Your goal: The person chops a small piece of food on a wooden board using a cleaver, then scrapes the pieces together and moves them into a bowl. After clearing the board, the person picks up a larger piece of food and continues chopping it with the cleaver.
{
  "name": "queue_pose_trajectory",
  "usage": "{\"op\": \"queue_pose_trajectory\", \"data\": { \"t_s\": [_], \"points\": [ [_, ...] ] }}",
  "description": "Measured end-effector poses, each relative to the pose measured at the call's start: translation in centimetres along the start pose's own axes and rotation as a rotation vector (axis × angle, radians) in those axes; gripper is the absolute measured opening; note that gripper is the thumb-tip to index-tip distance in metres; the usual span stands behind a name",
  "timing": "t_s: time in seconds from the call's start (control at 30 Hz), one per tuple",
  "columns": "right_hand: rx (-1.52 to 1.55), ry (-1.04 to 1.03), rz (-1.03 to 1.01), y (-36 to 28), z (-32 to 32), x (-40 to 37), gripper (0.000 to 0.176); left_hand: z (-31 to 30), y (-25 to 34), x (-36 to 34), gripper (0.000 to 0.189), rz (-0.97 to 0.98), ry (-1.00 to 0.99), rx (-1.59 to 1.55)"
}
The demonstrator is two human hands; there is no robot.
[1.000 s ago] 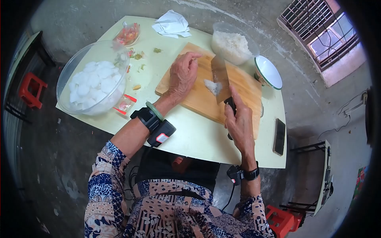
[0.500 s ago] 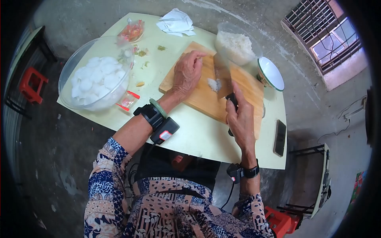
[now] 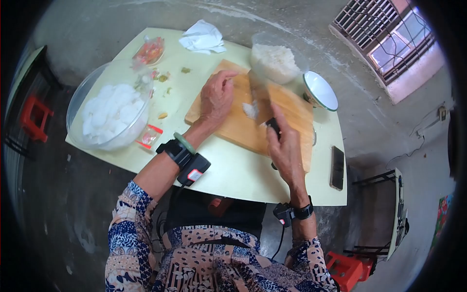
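though it is blurred, the knife is broad-bladed

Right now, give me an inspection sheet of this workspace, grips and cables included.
Surface: pale table, bearing a wooden cutting board.
Job's things: cleaver, blurred, over the board; small white pile beside its blade; clear bowl of white pieces at left.
Clutter: scraps, red-edged packet, crumpled white sheet, phone near the right edge.
Grips: right grip closed around the cleaver's handle; left grip over the board, nothing seen in it, contact unclear.
Cables: one below the right wrist device; another on the right wall.
Surroundings: grey walls, barred window, red stools.
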State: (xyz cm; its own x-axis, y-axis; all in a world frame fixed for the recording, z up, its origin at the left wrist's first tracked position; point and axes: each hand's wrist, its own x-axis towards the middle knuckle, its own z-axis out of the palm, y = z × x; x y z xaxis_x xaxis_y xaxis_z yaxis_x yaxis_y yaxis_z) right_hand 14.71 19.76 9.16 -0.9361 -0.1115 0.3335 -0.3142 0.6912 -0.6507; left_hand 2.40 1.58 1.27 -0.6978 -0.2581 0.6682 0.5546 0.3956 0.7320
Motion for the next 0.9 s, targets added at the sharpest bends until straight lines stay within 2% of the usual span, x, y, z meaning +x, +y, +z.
{"op": "queue_pose_trajectory", "data": {
  "t_s": [0.03,0.13,0.23,0.3,0.37,0.43,0.47,0.53,0.57,0.63,0.7,0.77,0.9],
  "points": [
    [-0.001,0.017,-0.002,0.0,-0.4,0.0,0.054,0.2,-0.1,0.0,0.025,0.015,-0.005,-0.008],
    [0.035,-0.086,0.178,-1.2,-1.0,0.1,0.055,-0.1,-0.5,0.4,0.026,-0.018,-0.011,0.026],
    [0.029,-0.058,0.095,-1.6,-0.5,-0.1,0.055,-0.3,0.2,0.0,0.028,-0.062,0.023,0.016],
    [0.009,-0.075,0.067,-0.8,-0.1,0.1,0.054,-0.6,0.3,0.2,0.024,-0.187,-0.014,-0.045],
    [-0.015,-0.096,0.018,-0.9,0.2,0.3,0.054,-0.4,-0.1,0.5,0.024,-0.179,0.005,-0.041],
    [0.062,-0.087,0.152,-1.7,-0.2,0.1,0.054,-0.5,-0.2,0.5,0.025,-0.181,0.027,-0.046],
    [0.059,-0.090,0.155,-1.3,0.0,0.1,0.054,-0.5,-0.2,0.5,0.025,-0.171,0.026,-0.034],
    [-0.001,-0.056,-0.057,-0.5,0.6,0.4,0.055,-0.4,-0.2,0.5,0.025,-0.161,0.015,-0.023],
    [0.002,-0.056,-0.050,-0.5,0.4,0.2,0.055,-0.4,-0.2,0.4,0.025,-0.153,0.024,-0.032],
    [0.056,-0.126,0.159,-1.6,-0.2,0.5,0.055,-0.6,-0.4,0.7,0.025,-0.145,0.047,-0.039],
    [0.034,-0.106,0.164,-1.5,0.1,0.5,0.054,-0.5,-0.5,0.7,0.025,-0.166,0.039,-0.021],
    [0.020,-0.058,0.023,-0.4,0.9,0.5,0.055,-0.4,-0.4,0.6,0.024,-0.167,0.044,-0.038],
    [0.061,-0.110,0.095,-0.7,0.5,0.6,0.055,-0.1,-0.9,0.5,0.024,-0.145,0.063,-0.025]
  ]
}}
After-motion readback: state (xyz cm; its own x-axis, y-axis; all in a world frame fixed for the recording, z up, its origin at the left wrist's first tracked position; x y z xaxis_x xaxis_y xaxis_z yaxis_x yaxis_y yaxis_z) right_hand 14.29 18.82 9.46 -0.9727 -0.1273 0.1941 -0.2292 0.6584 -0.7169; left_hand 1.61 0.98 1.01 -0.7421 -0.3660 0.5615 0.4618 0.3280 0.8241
